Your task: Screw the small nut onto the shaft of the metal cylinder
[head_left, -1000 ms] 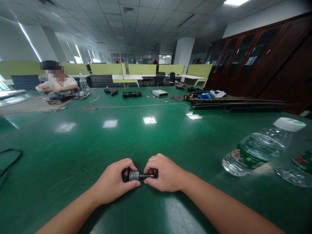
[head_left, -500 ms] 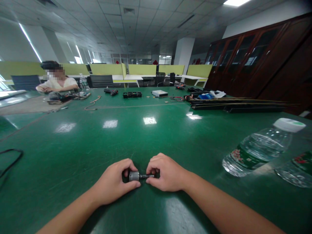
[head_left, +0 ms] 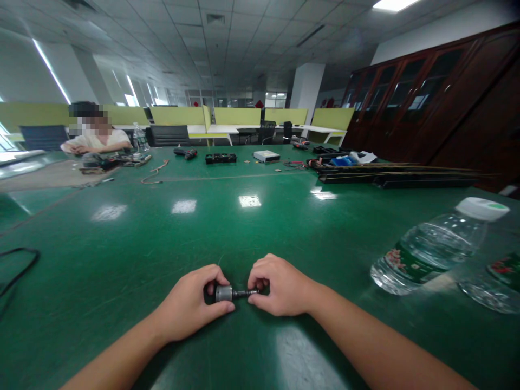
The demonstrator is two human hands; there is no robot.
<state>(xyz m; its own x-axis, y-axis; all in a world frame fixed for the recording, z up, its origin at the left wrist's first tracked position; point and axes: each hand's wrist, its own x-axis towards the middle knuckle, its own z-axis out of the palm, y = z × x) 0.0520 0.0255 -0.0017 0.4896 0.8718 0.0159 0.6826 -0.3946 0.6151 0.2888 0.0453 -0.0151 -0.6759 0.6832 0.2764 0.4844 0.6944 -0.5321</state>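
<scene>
A small metal part with a grey cylindrical body (head_left: 223,293) and a thin dark shaft (head_left: 240,294) lies level, low in the middle of the view. Its wide body sits between the thumb and forefinger of my left hand (head_left: 195,303), which is closed round it. The shaft points right, and its tip is pinched by the thumb and fingers of my right hand (head_left: 280,287). Both hands are just over the green tabletop (head_left: 195,233).
Two water bottles (head_left: 426,249) (head_left: 495,281) stand at the right. A black cable (head_left: 20,271) lies at the left edge. Across the table are a power drill (head_left: 185,154), a black part (head_left: 220,158), a white box (head_left: 266,156), dark bars (head_left: 406,176) and a seated person (head_left: 97,135).
My right hand has moved slightly right, out along the shaft to its tip, so more of the shaft shows. My left hand has stayed in place round the body.
</scene>
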